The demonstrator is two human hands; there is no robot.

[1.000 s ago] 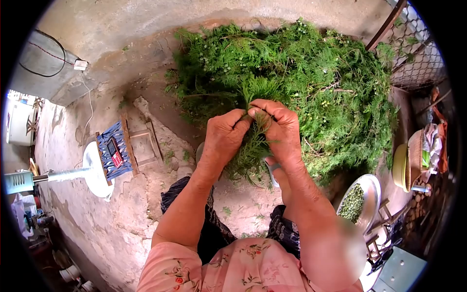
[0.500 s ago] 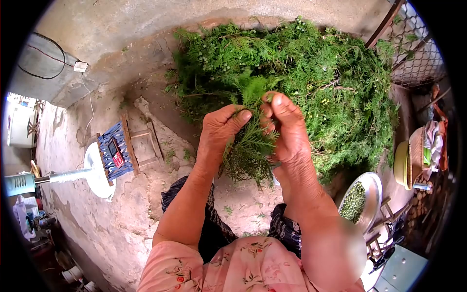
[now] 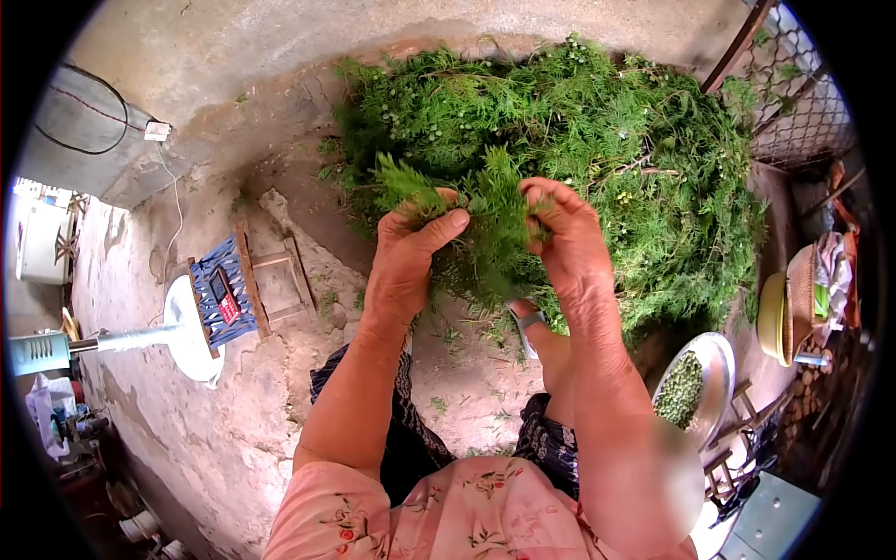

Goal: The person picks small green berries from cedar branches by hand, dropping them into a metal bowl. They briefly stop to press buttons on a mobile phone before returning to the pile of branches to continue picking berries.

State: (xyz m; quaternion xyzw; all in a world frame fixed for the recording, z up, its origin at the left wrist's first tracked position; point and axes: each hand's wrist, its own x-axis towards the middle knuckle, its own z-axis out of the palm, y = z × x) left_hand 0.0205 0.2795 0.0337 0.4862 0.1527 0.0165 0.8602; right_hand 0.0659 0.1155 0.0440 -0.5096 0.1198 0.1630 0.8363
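Note:
My left hand (image 3: 413,245) is closed on a leafy green sprig (image 3: 495,219), its thumb pressed over the stem. On the other side of the sprig, my right hand (image 3: 567,233) has its thumb and fingers pinched together at the leaves' right edge; what lies between the fingertips is too small to make out. Both hands are raised in front of a large pile of cut green branches (image 3: 653,224), some bearing small pale green cones. At the right, a round metal basin (image 3: 717,373) holds many small green pieces (image 3: 679,390).
To the left, a low stool (image 3: 245,280) with a blue woven seat carries a red device (image 3: 225,303), beside a white fan (image 3: 182,331). A yellow bowl (image 3: 770,317) and basket are at the right. A concrete wall (image 3: 243,56) stands behind.
The sprig has turned and spread to the left and sits higher. My right hand has moved slightly right and my left hand slightly left. A sandalled foot now shows below the sprig.

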